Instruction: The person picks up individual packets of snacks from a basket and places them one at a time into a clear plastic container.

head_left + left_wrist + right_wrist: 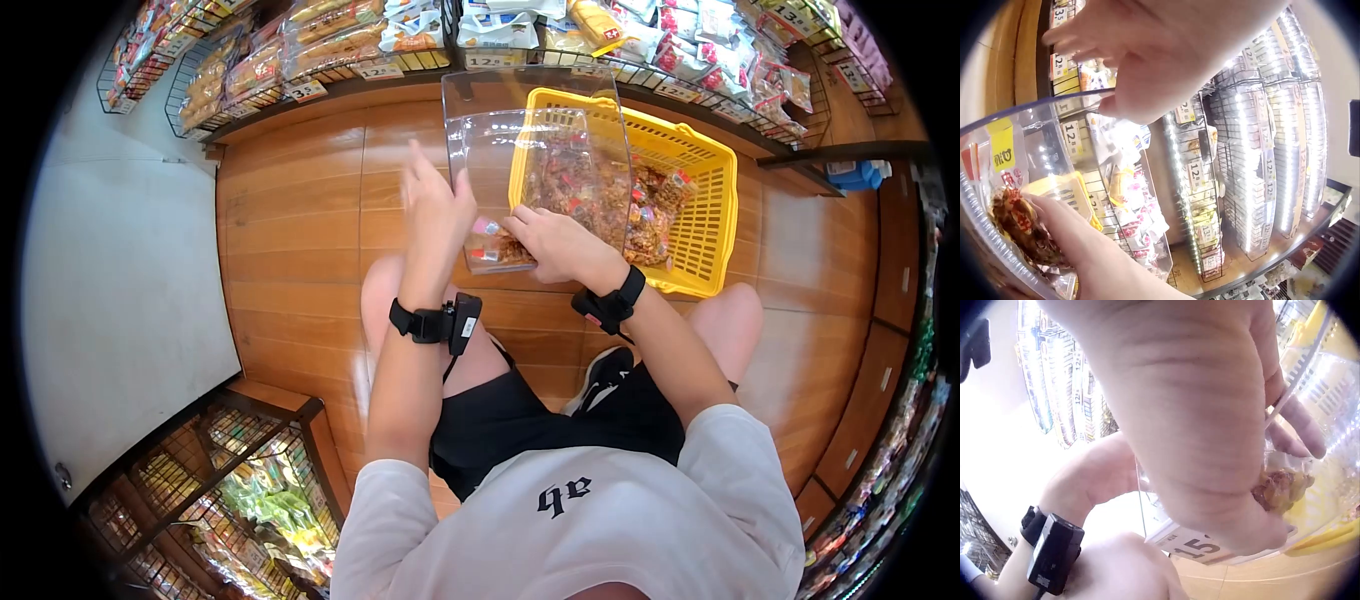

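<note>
A clear plastic bin (480,165) stands tilted in front of the person and overlaps the yellow basket (705,215). My left hand (436,200) is beside the bin's left side, fingers extended; in the left wrist view its thumb is right at the bin's rim. Inside the bin, my right hand (560,242) pinches a clear packet of reddish-brown snacks (1282,487) between thumb and fingers. A price card (1200,547) sits on the bin's near face. Similar snack packets (650,215) lie in the basket, partly seen through the bin.
Wire shelves of packaged bread (330,45) and other bags (690,40) run along the front. A white panel (120,260) stands at left, a snack rack (270,490) at lower left. The person's knees (725,320) flank the wooden-tiled floor (290,220).
</note>
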A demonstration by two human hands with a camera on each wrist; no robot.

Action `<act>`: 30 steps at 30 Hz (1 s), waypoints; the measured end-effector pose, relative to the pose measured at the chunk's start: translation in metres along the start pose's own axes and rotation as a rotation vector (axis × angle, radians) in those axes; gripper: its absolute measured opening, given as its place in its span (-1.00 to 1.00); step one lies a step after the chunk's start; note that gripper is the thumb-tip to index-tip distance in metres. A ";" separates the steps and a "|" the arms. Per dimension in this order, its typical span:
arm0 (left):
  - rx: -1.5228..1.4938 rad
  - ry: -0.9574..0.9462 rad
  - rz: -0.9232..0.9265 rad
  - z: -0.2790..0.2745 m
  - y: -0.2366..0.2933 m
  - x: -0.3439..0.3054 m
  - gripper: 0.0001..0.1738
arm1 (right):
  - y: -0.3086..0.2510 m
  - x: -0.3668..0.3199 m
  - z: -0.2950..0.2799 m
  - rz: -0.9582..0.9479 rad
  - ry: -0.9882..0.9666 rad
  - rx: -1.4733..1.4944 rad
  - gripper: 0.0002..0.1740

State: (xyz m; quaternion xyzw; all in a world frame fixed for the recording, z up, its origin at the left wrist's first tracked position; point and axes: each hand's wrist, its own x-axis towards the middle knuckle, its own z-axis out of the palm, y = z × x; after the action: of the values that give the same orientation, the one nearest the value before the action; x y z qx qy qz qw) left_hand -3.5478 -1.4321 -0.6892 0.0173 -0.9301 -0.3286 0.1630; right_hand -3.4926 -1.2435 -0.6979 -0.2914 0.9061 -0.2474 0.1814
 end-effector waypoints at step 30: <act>0.361 -0.810 0.587 -0.008 0.031 -0.040 -0.48 | 0.154 -0.125 -0.108 0.898 0.542 0.253 -0.47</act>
State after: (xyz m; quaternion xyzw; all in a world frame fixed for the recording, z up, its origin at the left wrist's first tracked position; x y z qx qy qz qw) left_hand -3.5054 -1.4065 -0.6759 -0.3442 -0.9261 -0.0840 -0.1297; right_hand -3.5160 -1.0200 -0.6726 0.2232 0.9189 -0.3191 0.0629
